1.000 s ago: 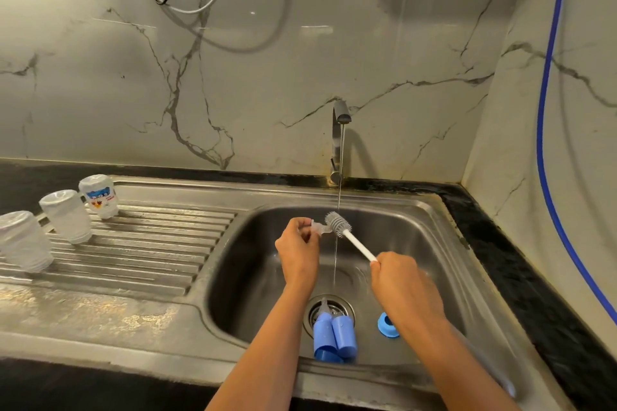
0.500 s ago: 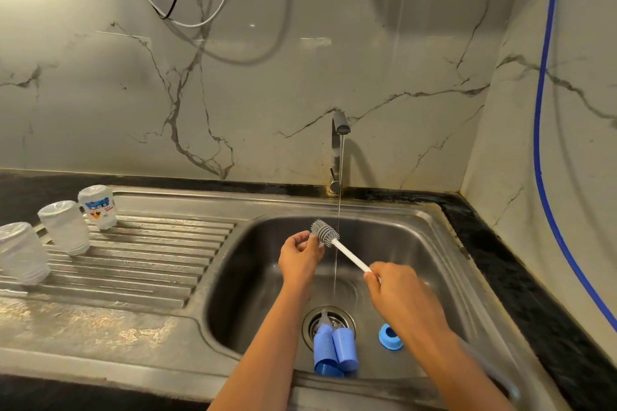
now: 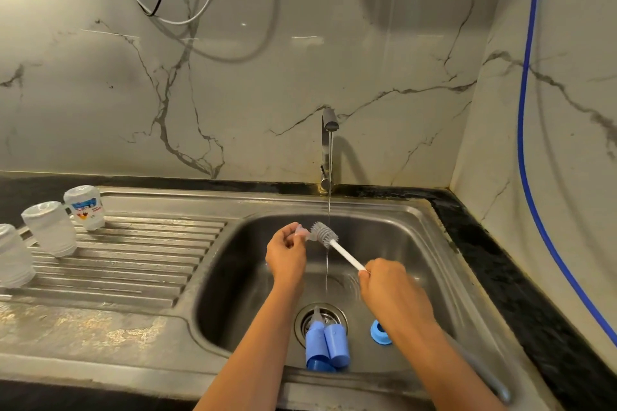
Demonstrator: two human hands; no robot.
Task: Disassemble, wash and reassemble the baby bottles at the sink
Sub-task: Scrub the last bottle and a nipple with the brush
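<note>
Left hand (image 3: pixel 287 257) pinches clear teat (image 3: pixel 302 233) above basin (image 3: pixel 247 280), beside water stream (image 3: pixel 330 177). Right hand (image 3: pixel 390 284) grips brush (image 3: pixel 345 253) handle. Brush axis runs up-left toward teat, bristle head touching it.

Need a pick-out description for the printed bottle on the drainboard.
Left of the sink basin lies the ribbed drainboard, where three upturned clear bottles stand in a row. Take the printed bottle farthest back, nearest the wall. It alone carries a blue-and-red label; its two neighbours are plain.
</note>
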